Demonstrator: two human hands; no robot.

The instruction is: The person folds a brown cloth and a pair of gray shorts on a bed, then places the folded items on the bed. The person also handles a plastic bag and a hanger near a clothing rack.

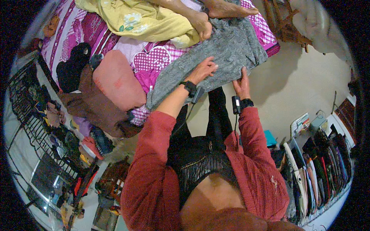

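A grey patterned cloth (214, 55) lies spread over the near edge of a bed with a pink checked bedspread (153, 59). Above the middle of this cloth is my left hand (203, 69), fingers apart, holding nothing. My right hand (242, 83) has the cloth's near edge between thumb and fingers. Both wrists carry dark bands with small cabled devices. Left of the cloth lie a salmon-coloured pillow (118, 80) and a brown cloth (95, 106). A yellow towel with a white flower (144, 21) lies beyond.
Another person's bare feet (202, 24) rest on the bed against the grey cloth's far side. A black garment (72, 69) lies at the left. A clothes rack (49, 138) stands at the far left, and a row of hanging clothes (318, 170) at the lower right. Wooden furniture (286, 26) is at the upper right.
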